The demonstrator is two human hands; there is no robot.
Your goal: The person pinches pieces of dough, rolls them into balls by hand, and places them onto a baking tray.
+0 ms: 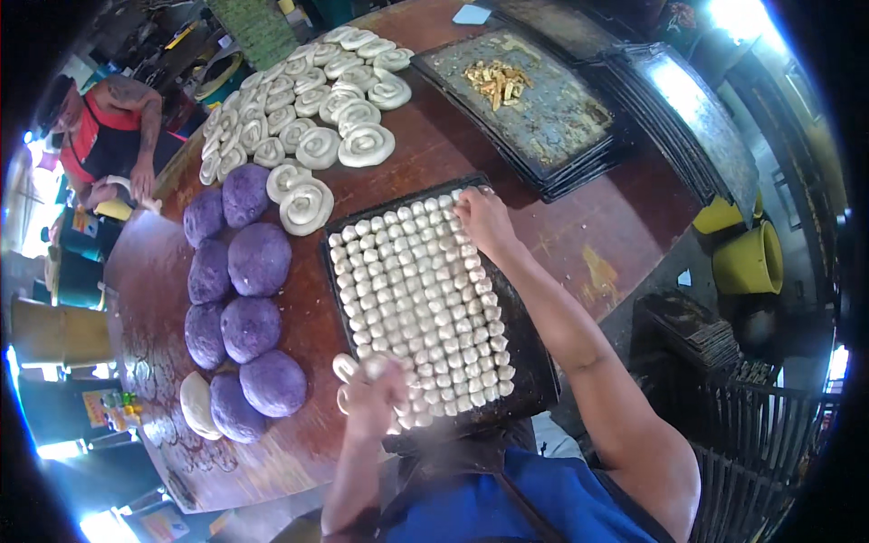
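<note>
A dark baking tray (534,380) holds tight rows of small white dough balls (416,281). My left hand (376,394), smeared by motion, is closed over the tray's near left corner. Pale loops of a dough rope (344,366) stick out from its left side. At the far right corner of the tray, my right hand (482,219) has its fingertips pinched together among the last balls of the row. What lies between those fingertips is mostly hidden. The right forearm passes over the tray's bare right strip.
Purple dough mounds (260,258) and a white one (197,405) lie left of the tray. Coiled white dough (317,147) covers the far table. Stacked trays (534,100) with browned scraps (498,83) stand far right. A person in red (118,136) works far left. Yellow buckets (749,258) stand right.
</note>
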